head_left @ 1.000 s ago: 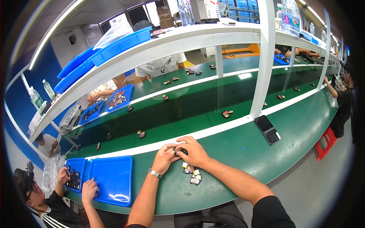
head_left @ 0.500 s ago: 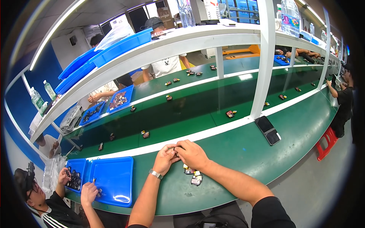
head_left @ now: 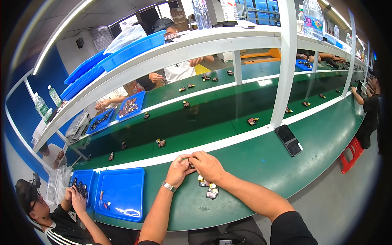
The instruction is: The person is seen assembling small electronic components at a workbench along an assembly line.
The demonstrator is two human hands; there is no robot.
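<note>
My left hand (head_left: 178, 171), with a metal-banded watch on the wrist, meets my right hand (head_left: 208, 166) above the green worktop. Their fingertips are closed together around a small dark part (head_left: 191, 164), which they mostly hide. Just below my right hand, small black pieces with yellow and pale labels (head_left: 212, 192) lie close together on the bench; one is partly covered by that hand.
A blue tray (head_left: 140, 196) holding a few small pieces stands on my left, beside a co-worker handling dark parts over another blue tray (head_left: 83, 173). Labelled pieces sit along the green belt (head_left: 212, 128). A phone (head_left: 288, 140) lies near a white post (head_left: 281, 81).
The co-worker's near hand has moved from over the larger blue tray to the other hand. Pieces on the belt have shifted slightly right. My hands stay together in nearly the same pose.
</note>
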